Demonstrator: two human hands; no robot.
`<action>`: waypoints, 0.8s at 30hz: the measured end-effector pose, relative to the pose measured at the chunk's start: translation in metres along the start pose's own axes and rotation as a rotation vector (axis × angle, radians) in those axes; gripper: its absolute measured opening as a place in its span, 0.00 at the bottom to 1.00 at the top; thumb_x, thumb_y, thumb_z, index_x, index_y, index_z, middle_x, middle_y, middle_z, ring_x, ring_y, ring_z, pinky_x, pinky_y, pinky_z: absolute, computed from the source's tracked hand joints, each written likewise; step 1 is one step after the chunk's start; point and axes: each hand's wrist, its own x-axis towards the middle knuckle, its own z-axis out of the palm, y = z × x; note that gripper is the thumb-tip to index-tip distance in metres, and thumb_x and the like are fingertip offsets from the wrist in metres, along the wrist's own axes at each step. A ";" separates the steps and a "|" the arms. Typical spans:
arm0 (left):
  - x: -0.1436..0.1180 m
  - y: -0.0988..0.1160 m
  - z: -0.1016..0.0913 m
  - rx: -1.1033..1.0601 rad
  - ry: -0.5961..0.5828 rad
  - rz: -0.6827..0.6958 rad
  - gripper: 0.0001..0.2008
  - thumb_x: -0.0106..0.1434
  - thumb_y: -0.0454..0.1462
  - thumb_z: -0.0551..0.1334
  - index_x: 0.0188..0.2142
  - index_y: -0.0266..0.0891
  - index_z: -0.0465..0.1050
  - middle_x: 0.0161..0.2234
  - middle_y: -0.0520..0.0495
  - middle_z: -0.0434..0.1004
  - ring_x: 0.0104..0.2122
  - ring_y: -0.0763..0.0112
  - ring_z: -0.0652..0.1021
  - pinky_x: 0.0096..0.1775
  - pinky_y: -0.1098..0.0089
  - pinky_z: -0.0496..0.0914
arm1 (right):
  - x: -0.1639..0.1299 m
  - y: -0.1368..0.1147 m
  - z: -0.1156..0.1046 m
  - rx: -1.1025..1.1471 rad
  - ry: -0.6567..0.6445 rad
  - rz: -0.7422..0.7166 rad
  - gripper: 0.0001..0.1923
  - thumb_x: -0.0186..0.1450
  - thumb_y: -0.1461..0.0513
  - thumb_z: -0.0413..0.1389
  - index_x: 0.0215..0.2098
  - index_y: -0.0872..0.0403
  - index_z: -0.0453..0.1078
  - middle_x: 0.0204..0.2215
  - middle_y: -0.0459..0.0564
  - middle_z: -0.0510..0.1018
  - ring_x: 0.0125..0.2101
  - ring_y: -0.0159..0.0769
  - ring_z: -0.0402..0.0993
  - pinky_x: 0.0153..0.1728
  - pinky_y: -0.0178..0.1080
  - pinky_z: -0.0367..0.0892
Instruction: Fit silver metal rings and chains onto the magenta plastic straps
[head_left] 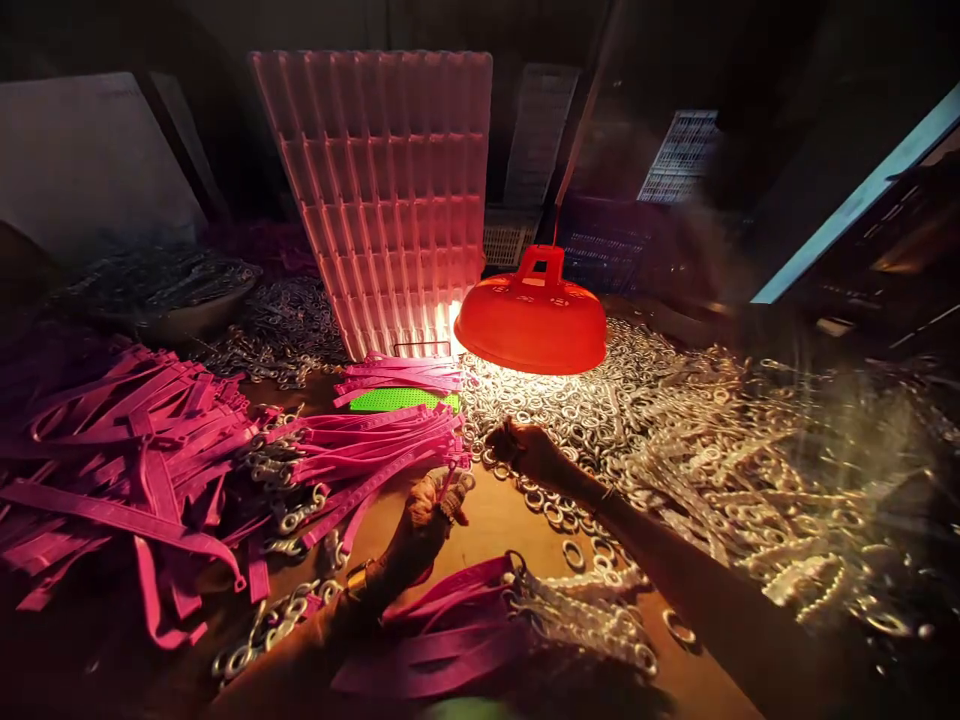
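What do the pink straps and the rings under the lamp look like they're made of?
Pink straps: flat, flexible bands, matte, bending in loops, so likely plastic or woven tape; unclear which. Rings: shiny silver, glinting under the orange lamp, so probably metal.

We see an orange hanging lamp [530, 322], pink ribbed panel [386, 190] upright behind it, green mat [397, 400], dark crates [600, 250] at back.
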 end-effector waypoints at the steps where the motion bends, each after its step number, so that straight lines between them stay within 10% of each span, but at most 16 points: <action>1: -0.003 0.000 0.001 0.008 -0.011 0.003 0.18 0.63 0.48 0.60 0.43 0.34 0.69 0.21 0.55 0.68 0.17 0.80 0.61 0.20 0.76 0.55 | -0.010 -0.005 0.005 0.095 -0.034 0.040 0.22 0.63 0.44 0.53 0.33 0.55 0.69 0.25 0.49 0.73 0.25 0.33 0.70 0.27 0.36 0.66; 11: -0.012 0.011 0.006 -0.005 -0.162 0.043 0.20 0.53 0.52 0.64 0.20 0.36 0.72 0.12 0.53 0.61 0.14 0.80 0.55 0.17 0.73 0.47 | -0.042 -0.047 0.018 0.407 -0.193 0.189 0.21 0.57 0.47 0.60 0.33 0.57 0.69 0.21 0.47 0.74 0.19 0.29 0.68 0.20 0.32 0.61; 18: -0.008 0.011 0.009 -0.059 0.001 0.058 0.18 0.51 0.46 0.65 0.14 0.38 0.65 0.13 0.55 0.55 0.16 0.79 0.57 0.18 0.74 0.49 | -0.046 -0.044 0.040 0.459 0.101 0.079 0.15 0.58 0.53 0.60 0.35 0.56 0.68 0.24 0.44 0.71 0.20 0.26 0.65 0.20 0.30 0.63; 24: 0.003 -0.006 0.010 -0.126 -0.050 -0.111 0.13 0.48 0.41 0.66 0.17 0.36 0.67 0.16 0.51 0.66 0.16 0.78 0.63 0.19 0.75 0.55 | -0.058 -0.026 0.057 0.308 0.055 0.123 0.09 0.60 0.57 0.52 0.27 0.55 0.65 0.24 0.46 0.70 0.22 0.29 0.67 0.18 0.30 0.62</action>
